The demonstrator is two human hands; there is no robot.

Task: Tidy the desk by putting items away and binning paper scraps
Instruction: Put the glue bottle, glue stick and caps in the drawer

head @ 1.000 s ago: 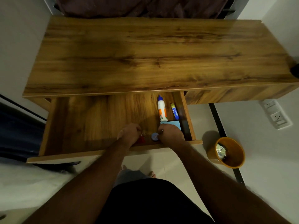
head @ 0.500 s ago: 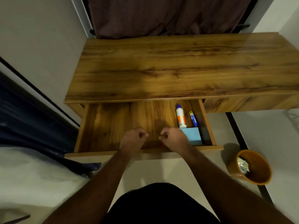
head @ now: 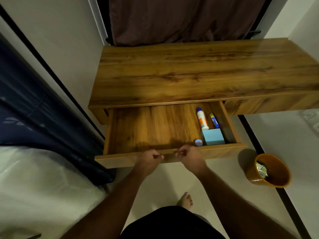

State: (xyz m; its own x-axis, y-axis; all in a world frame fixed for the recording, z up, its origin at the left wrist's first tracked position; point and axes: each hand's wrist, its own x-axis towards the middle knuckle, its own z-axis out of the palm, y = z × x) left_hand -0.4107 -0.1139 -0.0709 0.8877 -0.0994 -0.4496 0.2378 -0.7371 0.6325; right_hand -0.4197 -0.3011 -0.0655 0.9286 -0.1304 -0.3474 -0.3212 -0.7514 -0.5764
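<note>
Lower centre of the frame: both hands sit at the front edge of the open drawer (head: 172,157), side by side and just apart.
Left hand (head: 149,161): fingers curled over the drawer's front lip; whether they truly grip it or only rest there I cannot tell.
Right hand (head: 190,158): likewise curled at the lip, thumb side toward the other hand; what it pinches, if anything, is hidden.
Drawer contents: at the right end lie a white glue bottle (head: 202,120), a glue stick (head: 214,120), a blue pad of notes (head: 213,136) and a small round blue cap-like item (head: 198,142), all close together.
Desk top (head: 207,73): bare wood in view.
Bin (head: 268,170): orange, on the floor at the lower right, with scraps inside.
Likely step: pushing the drawer shut.
Risk, fingers: curled over the lip, they could be caught between drawer front and desk edge.
Risk, contents: a hard shove may roll the bottle and stick toward the back.
Risk, skew: both hands sit near the middle, so uneven pressure could still twist the drawer and jam it.
</note>
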